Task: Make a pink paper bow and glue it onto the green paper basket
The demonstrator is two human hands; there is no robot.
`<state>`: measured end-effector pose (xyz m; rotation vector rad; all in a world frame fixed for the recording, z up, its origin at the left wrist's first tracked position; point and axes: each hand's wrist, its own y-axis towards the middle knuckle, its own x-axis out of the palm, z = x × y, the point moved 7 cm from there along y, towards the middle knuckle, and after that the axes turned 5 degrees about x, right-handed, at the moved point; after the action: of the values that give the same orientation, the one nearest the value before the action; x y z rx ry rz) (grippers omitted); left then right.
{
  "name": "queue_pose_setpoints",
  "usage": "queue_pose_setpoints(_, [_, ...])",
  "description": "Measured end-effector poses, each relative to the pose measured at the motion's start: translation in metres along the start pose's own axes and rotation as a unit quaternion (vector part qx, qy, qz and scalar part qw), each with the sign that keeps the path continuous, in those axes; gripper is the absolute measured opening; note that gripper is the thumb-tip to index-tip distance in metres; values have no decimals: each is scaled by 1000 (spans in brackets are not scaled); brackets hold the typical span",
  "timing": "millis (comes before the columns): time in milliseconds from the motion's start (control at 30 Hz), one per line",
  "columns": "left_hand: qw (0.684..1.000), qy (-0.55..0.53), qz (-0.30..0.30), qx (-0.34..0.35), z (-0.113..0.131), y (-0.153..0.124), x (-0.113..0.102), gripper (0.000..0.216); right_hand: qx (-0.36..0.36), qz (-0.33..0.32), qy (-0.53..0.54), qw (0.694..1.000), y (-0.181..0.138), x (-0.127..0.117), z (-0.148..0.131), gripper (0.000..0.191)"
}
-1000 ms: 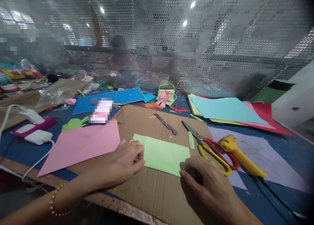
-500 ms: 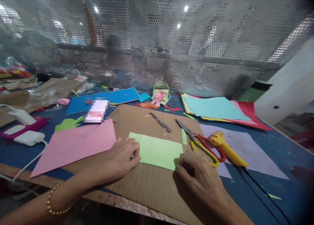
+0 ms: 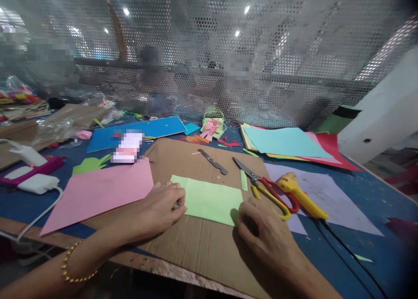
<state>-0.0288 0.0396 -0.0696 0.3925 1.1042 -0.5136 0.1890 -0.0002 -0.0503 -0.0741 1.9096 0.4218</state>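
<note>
A light green paper rectangle [image 3: 209, 199] lies flat on a brown cardboard sheet [image 3: 196, 242]. My left hand [image 3: 161, 207] rests on the paper's left end with its fingers curled, pinching that edge. Over at the paper's near right corner, my right hand [image 3: 264, 233] has its fingers bent and pressed on the corner. Red and yellow scissors [image 3: 271, 190] lie just right of the paper. A thin green strip [image 3: 244, 180] sits by the blades, and a metal blade [image 3: 214, 162] lies behind the paper.
A pink sheet [image 3: 98, 192] lies left of the cardboard. A yellow glue gun [image 3: 302, 194] with a black cord rests on white paper at right. Stacked coloured sheets [image 3: 287, 144], a blue sheet [image 3: 140, 131] and a small paper basket [image 3: 212, 127] sit behind. White chargers [image 3: 35, 181] lie far left.
The view has shifted a little to the right. Both hands stay on the green paper, and the right hand has crept slightly toward its corner.
</note>
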Motion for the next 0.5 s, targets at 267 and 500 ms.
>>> queue_pose_setpoints(267, [1000,-3,0,-8,-2,2,1,18,-51,55,-17,997,-14,1,-1,19])
queue_pose_setpoints(500, [1000,-6,15,7,-1,1,-1,19,-173,18,-24,985,-18,3,-26,21])
